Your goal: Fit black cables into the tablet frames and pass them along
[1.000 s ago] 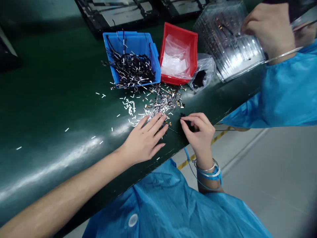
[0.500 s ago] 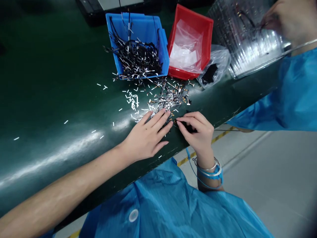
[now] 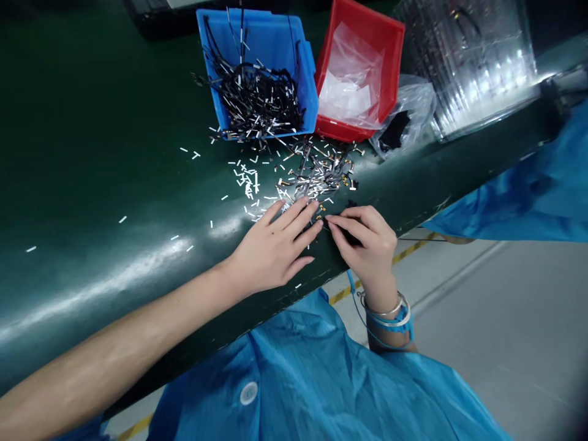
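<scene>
My left hand (image 3: pixel 278 245) lies palm down on the green table (image 3: pixel 105 159), fingers spread, its fingertips at the near edge of a pile of short black cables (image 3: pixel 321 174) with small gold and white ends. Close to its index finger, my right hand (image 3: pixel 367 236) is closed in a pinch of thumb and forefinger. Whatever sits between those fingertips is too small to make out. Loose white strips (image 3: pixel 248 184) are scattered left of the pile. A wristband with a blue cord (image 3: pixel 390 318) circles my right wrist.
Behind the pile stands a blue bin (image 3: pixel 310 92) full of black cables. A red bin (image 3: pixel 390 67) with clear plastic bags is beside it. Farther right are a plastic bag with a black item (image 3: pixel 395 131) and a stacked clear tray (image 3: pixel 487 79). A co-worker's blue sleeve (image 3: pixel 514 202) reaches in.
The co-worker's hand over the clear tray has gone from there, and the sleeve has shifted right. The view has tilted slightly. My two hands have barely moved.
</scene>
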`<state>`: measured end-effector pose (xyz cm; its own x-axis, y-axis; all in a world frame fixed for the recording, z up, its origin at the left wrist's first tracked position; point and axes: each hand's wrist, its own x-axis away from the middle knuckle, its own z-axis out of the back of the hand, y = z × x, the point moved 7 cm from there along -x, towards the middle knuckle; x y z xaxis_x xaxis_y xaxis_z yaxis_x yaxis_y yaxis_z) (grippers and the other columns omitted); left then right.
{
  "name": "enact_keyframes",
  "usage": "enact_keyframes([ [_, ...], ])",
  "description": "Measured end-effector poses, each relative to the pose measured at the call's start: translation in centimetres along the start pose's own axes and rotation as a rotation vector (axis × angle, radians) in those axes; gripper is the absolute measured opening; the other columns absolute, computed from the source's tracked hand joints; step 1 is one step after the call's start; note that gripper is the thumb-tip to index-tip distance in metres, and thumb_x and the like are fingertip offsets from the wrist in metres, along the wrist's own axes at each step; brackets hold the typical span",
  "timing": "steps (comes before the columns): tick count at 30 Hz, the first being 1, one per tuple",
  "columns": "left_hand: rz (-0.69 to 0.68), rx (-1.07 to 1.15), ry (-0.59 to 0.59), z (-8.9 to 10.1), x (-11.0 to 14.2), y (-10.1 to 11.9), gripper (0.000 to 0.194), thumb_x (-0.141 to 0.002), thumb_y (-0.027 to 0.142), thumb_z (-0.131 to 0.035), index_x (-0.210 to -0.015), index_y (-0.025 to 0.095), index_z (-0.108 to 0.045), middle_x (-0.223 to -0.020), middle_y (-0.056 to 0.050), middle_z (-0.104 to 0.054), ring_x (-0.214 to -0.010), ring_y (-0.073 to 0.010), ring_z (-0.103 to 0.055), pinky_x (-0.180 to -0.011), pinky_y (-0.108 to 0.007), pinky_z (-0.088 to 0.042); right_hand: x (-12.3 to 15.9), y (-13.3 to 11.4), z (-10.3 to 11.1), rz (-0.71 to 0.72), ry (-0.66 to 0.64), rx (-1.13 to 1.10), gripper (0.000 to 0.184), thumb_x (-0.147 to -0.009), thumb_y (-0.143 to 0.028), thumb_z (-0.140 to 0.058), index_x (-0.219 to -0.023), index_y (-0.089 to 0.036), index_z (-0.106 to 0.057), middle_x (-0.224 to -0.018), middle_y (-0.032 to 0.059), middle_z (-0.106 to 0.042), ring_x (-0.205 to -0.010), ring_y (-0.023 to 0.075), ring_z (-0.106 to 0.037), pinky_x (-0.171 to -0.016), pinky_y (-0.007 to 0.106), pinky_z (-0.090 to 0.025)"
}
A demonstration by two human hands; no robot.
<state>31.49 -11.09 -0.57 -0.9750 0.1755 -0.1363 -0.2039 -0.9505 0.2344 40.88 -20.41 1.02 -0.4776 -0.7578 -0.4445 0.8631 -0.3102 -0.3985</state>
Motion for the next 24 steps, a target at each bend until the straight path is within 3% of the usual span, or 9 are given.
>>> enact_keyframes([
  [8,0.002,-0.009,-0.022,-0.1,0.0,0.0,0.056,-0.096,0.044,-0.044,-0.14,0.01,-0.044,-0.151,-0.018,-0.036,-0.14,-0.0314,-0.031,-0.112,-0.047,-0.024,1.6,-2.2,0.1,0.025,-0.095,0.321,0.027,-0.089,-0.022,-0.054,-0.111,-0.026,-0.069,-0.086,0.0055,-0.065,-0.076,0.0177,-0.054,-0.059,0.03,-0.043],
  [11,-0.002,-0.023,0.0,0.0,0.0,0.0,0.055,-0.095,0.044,-0.045,-0.139,0.01,-0.046,-0.149,-0.019,-0.038,-0.139,-0.0316,-0.033,-0.111,-0.047,-0.025,2.0,-2.2,0.1,-0.014,-0.094,0.264,0.03,-0.09,-0.022,-0.053,-0.115,-0.026,-0.068,-0.086,0.0059,-0.064,-0.077,0.0185,-0.053,-0.062,0.032,-0.045],
  [16,-0.002,-0.015,0.01,0.0,0.0,0.0,0.053,-0.095,0.043,-0.045,-0.137,0.01,-0.048,-0.149,-0.019,-0.038,-0.139,-0.0317,-0.033,-0.111,-0.047,-0.026,2.1,-0.3,1.1,-0.177,0.076,-0.036,0.026,-0.088,-0.017,-0.056,-0.108,-0.026,-0.07,-0.086,0.0033,-0.063,-0.077,0.0161,-0.059,-0.066,0.032,-0.05],
  [20,-0.001,-0.01,0.016,0.1,0.1,0.0,0.053,-0.095,0.042,-0.045,-0.138,0.011,-0.047,-0.15,-0.018,-0.037,-0.14,-0.0315,-0.033,-0.111,-0.046,-0.026,1.9,0.5,1.2,-0.286,0.1,-0.029,0.015,-0.086,-0.021,-0.06,-0.093,-0.025,-0.072,-0.083,0.0022,-0.064,-0.071,0.0151,-0.06,-0.061,0.031,-0.049],
  [24,-0.012,-0.021,0.042,0.2,0.1,0.1,0.053,-0.095,0.042,-0.046,-0.138,0.01,-0.048,-0.148,-0.019,-0.04,-0.138,-0.0319,-0.035,-0.11,-0.046,-0.027,1.1,-0.3,0.6,-0.297,0.078,0.053,0.009,-0.084,-0.025,-0.062,-0.087,-0.021,-0.07,-0.08,0.0036,-0.064,-0.07,0.016,-0.058,-0.061,0.031,-0.048],
])
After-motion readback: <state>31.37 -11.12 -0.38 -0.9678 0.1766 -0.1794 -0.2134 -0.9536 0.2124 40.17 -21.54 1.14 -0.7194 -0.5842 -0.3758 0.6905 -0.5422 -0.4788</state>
